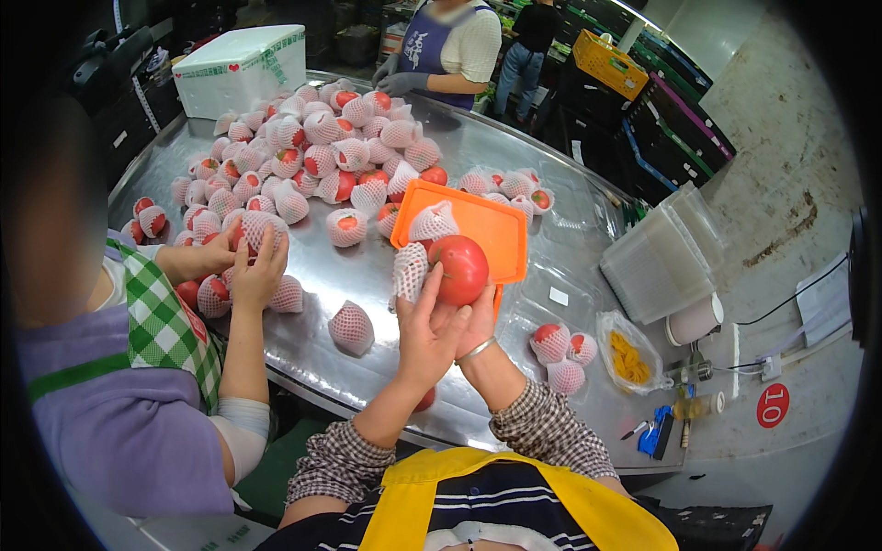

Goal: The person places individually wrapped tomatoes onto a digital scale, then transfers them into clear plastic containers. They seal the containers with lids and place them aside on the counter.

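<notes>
A large bare red tomato (459,269) is between my two hands, above an orange plastic tray (496,230). My left hand (427,332) has its fingers closed against the tomato's left side. My right hand (476,323), with a bracelet at the wrist, holds the fruit from below, its fingers partly hidden. Right beside my left fingertips is a white foam net sleeve (409,274); whether those fingers also grip it I cannot tell. Another foam-wrapped tomato (434,221) sits at the tray's left part, just beyond the bare one.
A big heap of foam-sleeved tomatoes (322,138) covers the far left of the metal table (308,344). On my left a co-worker's hands (253,262) hold a wrapped tomato. Clear plastic boxes (657,257), a bag of yellow bands (629,356) and three wrapped tomatoes (562,354) lie right.
</notes>
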`<state>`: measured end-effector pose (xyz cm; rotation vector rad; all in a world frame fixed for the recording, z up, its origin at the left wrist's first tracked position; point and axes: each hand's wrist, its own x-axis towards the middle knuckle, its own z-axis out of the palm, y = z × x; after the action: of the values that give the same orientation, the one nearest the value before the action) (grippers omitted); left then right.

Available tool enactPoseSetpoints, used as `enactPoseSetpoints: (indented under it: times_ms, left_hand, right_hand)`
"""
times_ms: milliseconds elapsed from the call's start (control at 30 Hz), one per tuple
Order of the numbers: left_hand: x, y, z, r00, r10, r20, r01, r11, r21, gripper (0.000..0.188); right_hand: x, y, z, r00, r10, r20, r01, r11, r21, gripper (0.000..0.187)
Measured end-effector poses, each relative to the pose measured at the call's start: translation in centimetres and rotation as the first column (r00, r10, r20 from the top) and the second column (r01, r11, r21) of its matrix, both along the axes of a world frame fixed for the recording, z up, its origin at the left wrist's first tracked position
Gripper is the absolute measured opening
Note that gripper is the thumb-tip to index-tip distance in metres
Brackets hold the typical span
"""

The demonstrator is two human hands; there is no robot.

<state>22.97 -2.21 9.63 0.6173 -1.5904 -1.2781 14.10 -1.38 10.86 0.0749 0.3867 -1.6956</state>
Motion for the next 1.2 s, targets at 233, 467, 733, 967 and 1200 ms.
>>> enactPoseSetpoints:
  times_ms: [233, 467, 733, 967, 1200]
  left_hand:
    - [-0.3, -0.8, -0.5, 0.995, 0.009, -0.102, 0.002, 0.995, 0.102, 0.064]
    - [0.5, -1.5, -0.4, 0.999, -0.017, 0.031, 0.018, 1.0, -0.02, 0.061]
    - [-0.1, -1.1, 0.9, 0.999, -0.047, 0.023, 0.048, 0.999, -0.01, 0.062]
    - [-0.8, -0.8, 1.8, 0.993, 0.027, 0.118, 0.011, 0.951, -0.308, 0.061]
    - [-1.4, -0.5, 2.1, 0.986, 0.09, 0.141, -0.024, 0.911, -0.412, 0.064]
  right_hand:
    - [-0.1, -0.8, -0.7, 1.0, 0.019, 0.025, -0.019, 1.0, 0.006, 0.068]
    - [0.4, -0.9, 0.7, 0.998, -0.064, 0.02, 0.062, 0.993, 0.104, 0.071]
    - [-1.4, -0.3, -0.5, 0.998, -0.004, 0.067, 0.003, 1.0, 0.016, 0.075]
    - [-2.1, 0.5, -0.6, 0.993, 0.004, 0.118, 0.005, 0.997, -0.083, 0.076]
    - [-2.4, 0.5, -0.5, 0.997, -0.078, 0.002, 0.078, 0.997, 0.002, 0.074]
